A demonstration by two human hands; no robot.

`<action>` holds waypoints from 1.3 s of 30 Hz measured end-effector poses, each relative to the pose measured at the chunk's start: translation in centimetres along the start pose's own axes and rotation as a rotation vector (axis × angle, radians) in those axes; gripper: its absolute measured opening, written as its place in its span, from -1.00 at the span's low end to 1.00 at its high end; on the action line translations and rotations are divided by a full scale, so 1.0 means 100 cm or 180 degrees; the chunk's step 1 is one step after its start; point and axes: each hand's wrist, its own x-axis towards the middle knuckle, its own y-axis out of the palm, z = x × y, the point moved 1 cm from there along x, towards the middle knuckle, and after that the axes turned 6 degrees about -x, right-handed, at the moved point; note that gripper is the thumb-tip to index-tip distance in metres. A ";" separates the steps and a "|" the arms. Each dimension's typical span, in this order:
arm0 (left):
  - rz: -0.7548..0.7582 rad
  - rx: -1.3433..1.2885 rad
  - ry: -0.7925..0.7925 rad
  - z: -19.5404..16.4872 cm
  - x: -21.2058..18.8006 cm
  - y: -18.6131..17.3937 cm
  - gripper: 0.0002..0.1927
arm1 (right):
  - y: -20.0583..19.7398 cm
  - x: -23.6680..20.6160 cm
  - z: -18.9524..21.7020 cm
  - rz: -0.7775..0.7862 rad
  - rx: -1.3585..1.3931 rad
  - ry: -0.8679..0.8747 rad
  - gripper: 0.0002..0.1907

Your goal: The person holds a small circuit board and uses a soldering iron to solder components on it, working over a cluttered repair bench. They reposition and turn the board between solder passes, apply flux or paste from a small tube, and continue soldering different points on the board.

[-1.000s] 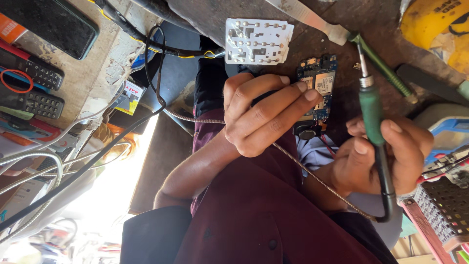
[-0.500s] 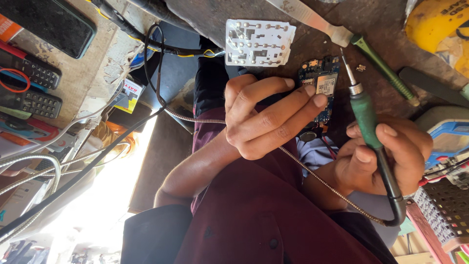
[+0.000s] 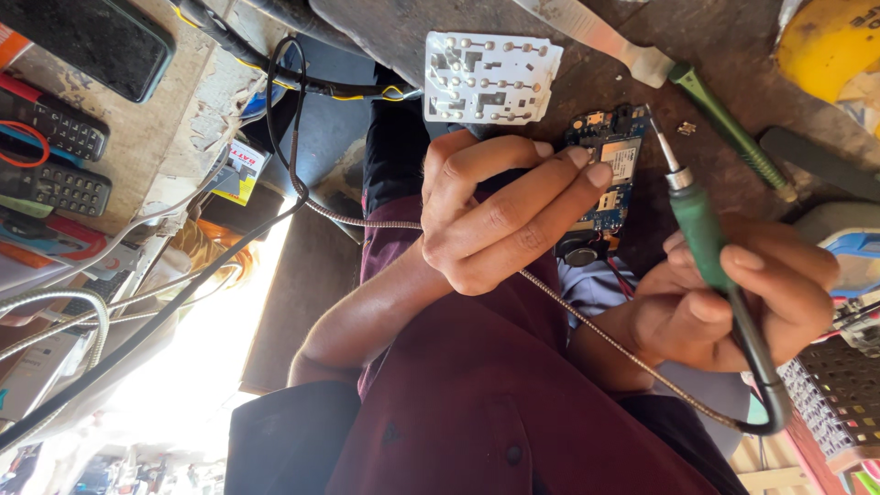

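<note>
Upper centre of your frame: a white keypad membrane [image 3: 492,78] lying on the dark counter [image 3: 724,37]. Upper right: a green-handled screwdriver [image 3: 729,128] and a yellow object [image 3: 830,41]. Upper left: a black phone [image 3: 87,41]; below it, two keypad handsets [image 3: 55,156]. Left centre: a braided metal hose [image 3: 55,316].
</note>
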 end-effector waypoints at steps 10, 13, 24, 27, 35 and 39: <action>-0.0052 0.0075 -0.0053 -0.005 0.003 -0.001 -0.69 | 0.003 0.009 -0.002 -0.0044 -0.0234 -0.0322 -0.62; -0.0003 0.0060 -0.0128 -0.007 0.005 -0.004 -0.69 | 0.004 0.010 -0.004 -0.0089 -0.0126 -0.0319 -0.66; 0.0037 -0.0266 -0.0021 -0.013 0.007 -0.013 -0.74 | 0.005 0.012 -0.007 -0.0208 -0.0003 -0.0318 -0.64; -0.0189 -0.0700 0.0485 -0.032 -0.018 -0.019 -0.77 | 0.008 0.015 -0.004 -0.0221 0.0012 -0.0339 -0.63; 0.1072 -0.0338 -0.0037 -0.022 -0.140 -0.056 -0.75 | 0.003 0.008 0.017 -0.0270 0.0410 0.0071 -0.62; 0.0800 -0.0219 -0.0477 0.012 -0.151 -0.032 -0.70 | -0.017 -0.030 0.055 -0.0550 0.1290 0.0995 -0.65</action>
